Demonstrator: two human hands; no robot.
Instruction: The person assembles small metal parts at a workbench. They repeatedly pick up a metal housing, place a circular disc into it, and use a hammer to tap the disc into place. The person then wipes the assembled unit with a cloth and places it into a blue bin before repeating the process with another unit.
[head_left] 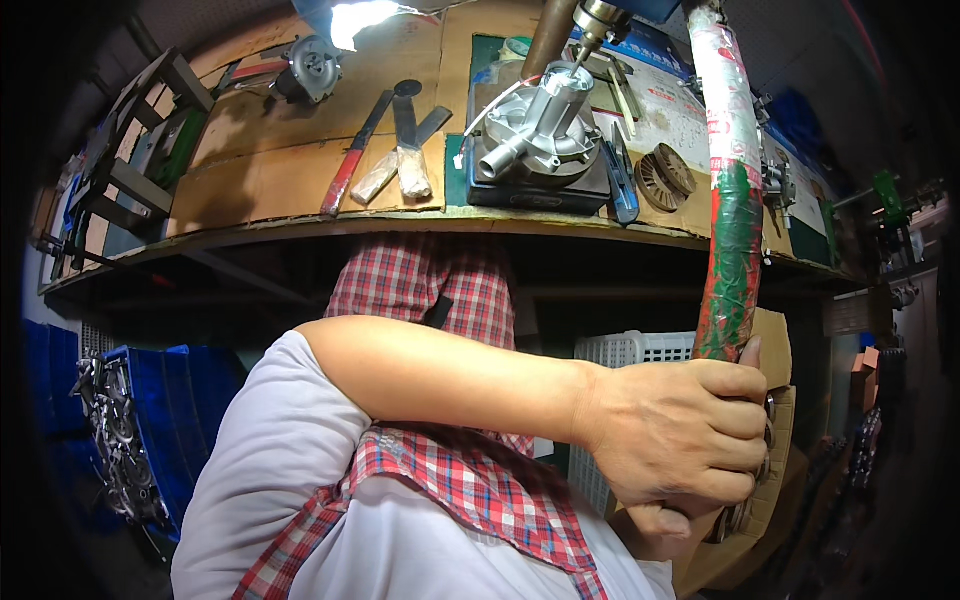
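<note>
Reaching across my body, my left hand [685, 425] is closed, with its fingers wrapped around the lower end of a long lever handle [733, 225]. White, green and red tape or film covers the handle. My right hand [752, 350] is mostly hidden under the left; what looks like its thumb lies against the same handle. On the bench ahead, a silver cast-metal pump housing [545, 125] sits on a dark block [540, 193] beneath a metal press spindle [592, 30]. Neither hand touches the housing.
Left of the block lie a red-handled file [345, 180] and wrapped-handle flat tools [412, 170]. Another pump housing [312, 68] stands farther left. A blue utility knife [622, 185] and finned discs [665, 178] lie to the right. Below are a white basket [640, 348], a cardboard box [775, 350] and a blue bin [185, 400].
</note>
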